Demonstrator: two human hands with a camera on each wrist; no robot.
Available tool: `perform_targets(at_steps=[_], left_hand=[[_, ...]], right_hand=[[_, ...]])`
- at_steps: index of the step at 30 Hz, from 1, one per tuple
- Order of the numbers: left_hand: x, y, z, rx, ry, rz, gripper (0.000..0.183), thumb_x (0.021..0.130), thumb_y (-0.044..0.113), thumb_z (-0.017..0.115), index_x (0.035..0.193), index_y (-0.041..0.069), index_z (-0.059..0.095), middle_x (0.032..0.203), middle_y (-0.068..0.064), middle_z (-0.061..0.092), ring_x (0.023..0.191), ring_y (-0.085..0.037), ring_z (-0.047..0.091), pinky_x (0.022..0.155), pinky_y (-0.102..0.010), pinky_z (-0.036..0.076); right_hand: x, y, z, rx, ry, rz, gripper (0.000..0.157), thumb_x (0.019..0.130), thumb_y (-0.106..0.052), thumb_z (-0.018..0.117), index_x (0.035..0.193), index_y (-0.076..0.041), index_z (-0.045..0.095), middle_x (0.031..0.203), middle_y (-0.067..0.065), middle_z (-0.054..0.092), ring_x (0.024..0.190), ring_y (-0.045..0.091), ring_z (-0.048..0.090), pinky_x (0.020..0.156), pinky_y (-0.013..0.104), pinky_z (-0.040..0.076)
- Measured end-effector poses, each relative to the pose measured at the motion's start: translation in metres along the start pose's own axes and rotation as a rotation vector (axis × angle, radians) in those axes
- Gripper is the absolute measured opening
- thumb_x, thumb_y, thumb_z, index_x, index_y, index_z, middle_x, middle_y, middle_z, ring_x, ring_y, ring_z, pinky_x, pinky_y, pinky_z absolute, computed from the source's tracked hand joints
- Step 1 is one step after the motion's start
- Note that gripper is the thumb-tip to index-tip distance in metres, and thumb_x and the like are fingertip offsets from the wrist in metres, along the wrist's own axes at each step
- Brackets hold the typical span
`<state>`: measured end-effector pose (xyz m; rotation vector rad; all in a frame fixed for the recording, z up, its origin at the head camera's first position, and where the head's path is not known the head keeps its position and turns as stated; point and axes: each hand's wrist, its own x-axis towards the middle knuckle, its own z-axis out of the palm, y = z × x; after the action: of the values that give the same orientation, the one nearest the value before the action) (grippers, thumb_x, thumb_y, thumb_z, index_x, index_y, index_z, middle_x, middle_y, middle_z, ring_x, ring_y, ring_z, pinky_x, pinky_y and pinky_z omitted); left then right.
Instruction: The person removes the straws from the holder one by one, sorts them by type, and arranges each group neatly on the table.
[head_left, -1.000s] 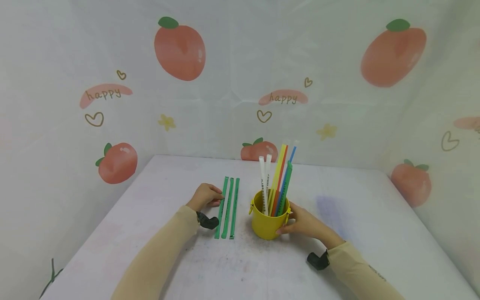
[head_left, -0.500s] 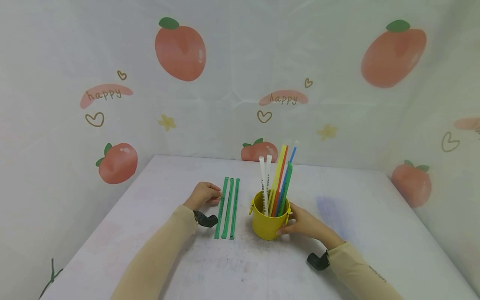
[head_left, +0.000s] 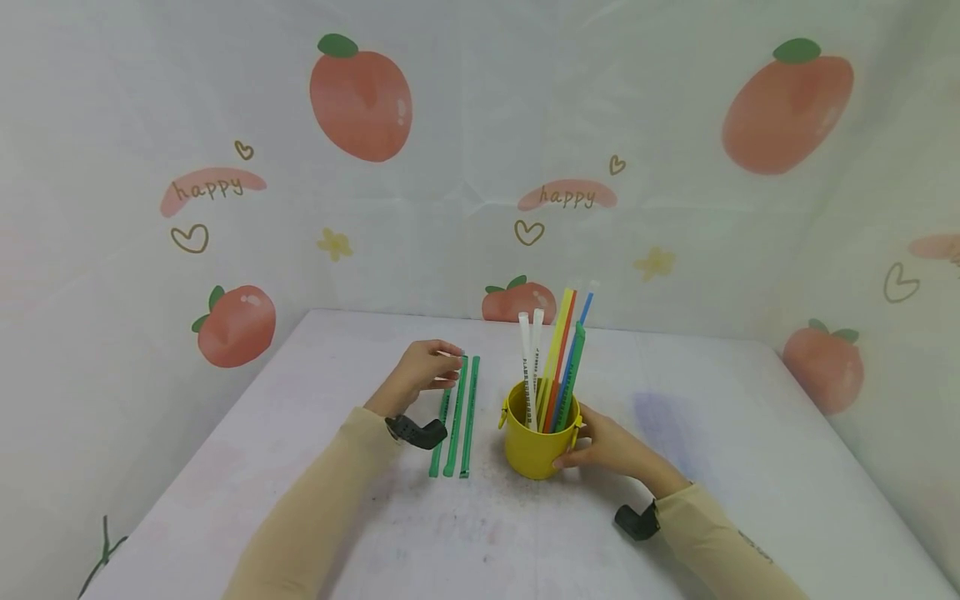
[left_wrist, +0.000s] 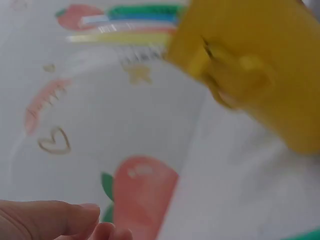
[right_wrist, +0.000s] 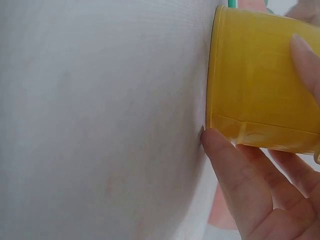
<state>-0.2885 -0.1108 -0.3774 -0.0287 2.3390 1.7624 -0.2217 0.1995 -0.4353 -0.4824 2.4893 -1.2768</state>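
My right hand point(head_left: 617, 450) holds a small yellow bucket point(head_left: 531, 457) from its right side, thumb in front and fingers around the wall, as the right wrist view shows. The bucket stands upright on the table. In it lean white wrapped straws point(head_left: 525, 354), yellow point(head_left: 555, 342), red and blue straws, and a green wrapped straw point(head_left: 574, 367). Left of it, three green wrapped straws point(head_left: 468, 421) lie side by side. My left hand point(head_left: 416, 375) hovers at their far ends, fingers loosely bent, covering the leftmost one's top. In the left wrist view, nothing shows between thumb and fingers.
The white table point(head_left: 420, 542) meets a cloth backdrop point(head_left: 450, 125) printed with fruit, hearts and "happy". Dark wrist cameras point(head_left: 636, 522) are worn at both wrists. A dark green cord point(head_left: 103, 550) hangs at the lower left.
My left hand has lifted from beside the leftmost green straw and moved away from me, toward the straws' far ends. The right hand and bucket have stayed put.
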Motion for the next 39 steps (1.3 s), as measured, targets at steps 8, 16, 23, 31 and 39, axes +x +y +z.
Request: perform_targets(at_steps=[8, 16, 23, 31, 39], left_hand=[[-0.025, 0.038, 0.011, -0.01, -0.118, 0.167, 0.027, 0.093, 0.013, 0.064, 0.118, 0.005, 0.063, 0.107, -0.015, 0.065, 0.087, -0.022, 0.065, 0.081, -0.033, 0.059], [-0.047, 0.061, 0.033, -0.016, -0.207, 0.268, 0.027, 0.093, 0.012, 0.065, 0.118, 0.004, 0.062, 0.105, -0.012, 0.063, 0.088, -0.019, 0.063, 0.085, -0.037, 0.058], [-0.056, 0.065, 0.052, 0.008, -0.291, 0.307, 0.034, 0.093, 0.014, 0.065, 0.125, 0.003, 0.059, 0.109, -0.012, 0.063, 0.099, -0.024, 0.063, 0.087, -0.036, 0.057], [-0.057, 0.063, 0.07, 0.004, -0.33, 0.283, 0.037, 0.094, 0.014, 0.064, 0.128, 0.004, 0.056, 0.112, -0.013, 0.064, 0.108, -0.035, 0.061, 0.088, -0.037, 0.057], [-0.051, 0.057, 0.084, 0.027, -0.348, 0.233, 0.036, 0.093, 0.015, 0.065, 0.128, 0.01, 0.057, 0.11, -0.009, 0.066, 0.1, -0.023, 0.065, 0.088, -0.035, 0.057]], right_hand=[[0.0, 0.0, -0.001, -0.024, 0.001, -0.005, 0.11, 0.071, -0.035, 0.086, 0.155, -0.011, 0.019, 0.15, 0.016, 0.04, 0.122, 0.042, 0.053, 0.099, 0.058, 0.045], [0.001, -0.001, -0.003, -0.027, -0.006, -0.018, 0.108, 0.073, -0.034, 0.086, 0.155, -0.01, 0.019, 0.15, 0.018, 0.04, 0.121, 0.043, 0.054, 0.099, 0.057, 0.046], [0.0, 0.0, -0.003, -0.007, -0.017, -0.051, 0.107, 0.074, -0.032, 0.085, 0.155, -0.009, 0.019, 0.149, 0.019, 0.041, 0.12, 0.044, 0.054, 0.096, 0.058, 0.048], [-0.001, 0.0, -0.002, 0.008, -0.015, -0.036, 0.108, 0.073, -0.035, 0.085, 0.155, -0.011, 0.019, 0.149, 0.017, 0.041, 0.122, 0.045, 0.052, 0.097, 0.058, 0.047], [0.0, 0.003, -0.001, 0.022, -0.026, -0.071, 0.105, 0.075, -0.035, 0.083, 0.155, -0.01, 0.019, 0.148, 0.016, 0.043, 0.124, 0.045, 0.05, 0.099, 0.059, 0.045]])
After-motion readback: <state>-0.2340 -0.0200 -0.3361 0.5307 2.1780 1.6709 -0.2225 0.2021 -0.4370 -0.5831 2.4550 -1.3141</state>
